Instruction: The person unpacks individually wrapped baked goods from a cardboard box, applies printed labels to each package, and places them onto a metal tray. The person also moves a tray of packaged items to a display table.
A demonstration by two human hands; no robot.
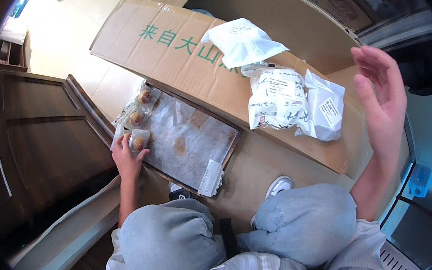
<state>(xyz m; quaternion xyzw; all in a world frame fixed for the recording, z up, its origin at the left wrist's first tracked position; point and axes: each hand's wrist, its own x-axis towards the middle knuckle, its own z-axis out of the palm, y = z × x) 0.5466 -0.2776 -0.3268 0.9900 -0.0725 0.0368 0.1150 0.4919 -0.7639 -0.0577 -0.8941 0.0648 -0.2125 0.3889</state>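
At the left end of a shallow tray (222,134) lined with translucent paper, my left hand (127,155) grips a small round pastry (139,142) in a clear wrapper, its fingers at one side and its thumb at the other. Two more wrapped pastries, one in the middle (136,118) and one farther up (144,96), lie in a row beyond it. My right hand (382,84) is raised at the right, fingers apart, holding nothing. Nearest to it is a white packet (327,108) with a label, lying on a cardboard box flap beside a printed white bag (277,98).
A large open cardboard box (200,68) with green writing stands ahead, another white bag (243,40) on its flap. A white packet (210,177) rests on the tray's near corner. Dark wooden cabinet panels (48,134) border the left. My knees (168,244) are close below.
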